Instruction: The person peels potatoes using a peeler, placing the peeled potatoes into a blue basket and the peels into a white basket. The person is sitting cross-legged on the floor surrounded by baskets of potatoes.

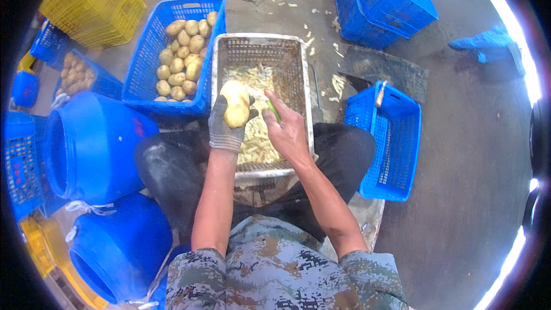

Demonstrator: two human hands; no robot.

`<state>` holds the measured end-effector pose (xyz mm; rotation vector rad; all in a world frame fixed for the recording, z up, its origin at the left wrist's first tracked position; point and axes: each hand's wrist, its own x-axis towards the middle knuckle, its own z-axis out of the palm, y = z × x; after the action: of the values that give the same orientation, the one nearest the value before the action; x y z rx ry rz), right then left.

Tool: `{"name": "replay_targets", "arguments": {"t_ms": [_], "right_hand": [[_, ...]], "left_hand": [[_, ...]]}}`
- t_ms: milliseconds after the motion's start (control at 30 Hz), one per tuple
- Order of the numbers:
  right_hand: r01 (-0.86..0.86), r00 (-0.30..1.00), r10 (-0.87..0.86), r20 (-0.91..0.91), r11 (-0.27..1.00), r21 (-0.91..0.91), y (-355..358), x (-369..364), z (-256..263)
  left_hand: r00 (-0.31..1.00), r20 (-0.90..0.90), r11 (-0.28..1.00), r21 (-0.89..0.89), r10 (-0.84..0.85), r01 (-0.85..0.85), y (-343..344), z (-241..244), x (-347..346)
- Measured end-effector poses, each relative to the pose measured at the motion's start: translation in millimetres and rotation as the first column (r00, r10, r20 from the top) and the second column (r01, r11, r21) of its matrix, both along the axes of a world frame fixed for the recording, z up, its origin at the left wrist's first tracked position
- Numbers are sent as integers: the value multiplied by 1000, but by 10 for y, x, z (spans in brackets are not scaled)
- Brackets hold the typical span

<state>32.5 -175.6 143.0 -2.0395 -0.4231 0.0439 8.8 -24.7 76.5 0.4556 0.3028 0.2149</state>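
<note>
My left hand [227,125], in a grey work glove with dark fingertips, grips a potato [236,105] whose visible surface is pale and mostly peeled. The bare right hand [286,127] is closed around the green handle [273,111] of a peeler. The peeler's head lies close to the upper right side of the potato; blur hides whether it touches. Both hands are over a white-rimmed plastic crate [304,77] between my knees. Pale potato peelings [258,148] cover much of the crate's bottom.
At the upper left, a blue crate [144,58] holds several unpeeled potatoes [183,51]. Blue drums [103,146] lie by my left knee. Beside my right knee stands a blue basket [413,150] with a wooden-handled tool [380,97] on its rim. Stacked blue crates [383,4] stand beyond.
</note>
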Motion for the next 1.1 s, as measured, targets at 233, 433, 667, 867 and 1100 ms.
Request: {"name": "replay_targets", "arguments": {"t_ms": [233, 433, 667, 867, 1100], "right_hand": [[50, 998, -56, -31, 986, -159, -45, -294, -155], [-64, 986, 17, -164, 956, -287, -338, -882, -378], [19, 999, -16, 31, 995, -98, -173, -156, -396], [-33, 984, -29, -174, 939, -342, 112, -179, -458], [-165, 945, 44, -323, 919, -358, -257, -736, -390]], "left_hand": [[997, -19, 997, 4, 72, -72, -395, -227, -157], [922, -345, 976, -64, 176, -210, -255, -496, -157], [967, -238, 924, -340, 92, -172, -298, -319, -206], [946, -277, 973, -106, 167, -203, -246, -599, -222], [838, -470, 938, -59, 276, -342, -154, -561, -209]]}}
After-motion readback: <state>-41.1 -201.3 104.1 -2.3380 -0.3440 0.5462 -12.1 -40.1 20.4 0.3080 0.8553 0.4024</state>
